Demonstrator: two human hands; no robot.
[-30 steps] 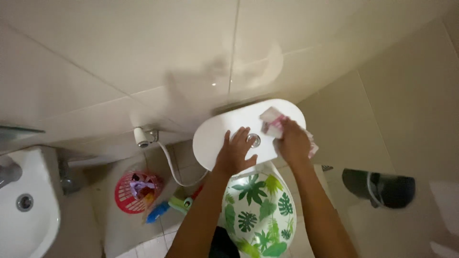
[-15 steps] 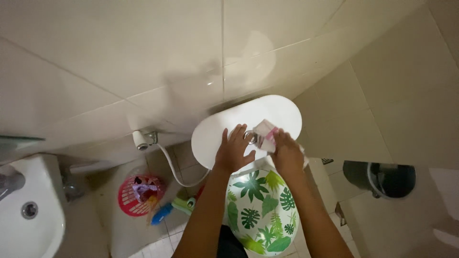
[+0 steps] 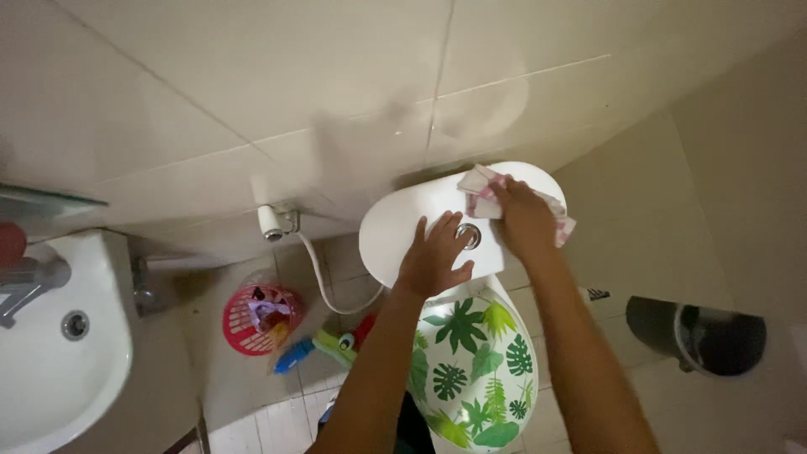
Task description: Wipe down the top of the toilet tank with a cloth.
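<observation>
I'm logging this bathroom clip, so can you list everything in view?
toilet tank lid: one, white, against the wall
flush button: one, chrome, on the lid
cloth: one, pink and white, on the lid
toilet seat cover: one, green leaf print, closed
spray hose: one, white, from the wall tap
basket: one, pink, floor
sink: one, white, left
bin: one, dark, right
left hand: flat on the lid
right hand: pressing the cloth

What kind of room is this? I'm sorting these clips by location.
A small tiled bathroom, most likely in a home: a toilet with a leaf-patterned lid and white tank, a sink at the left, and a spray hose on the wall.
</observation>
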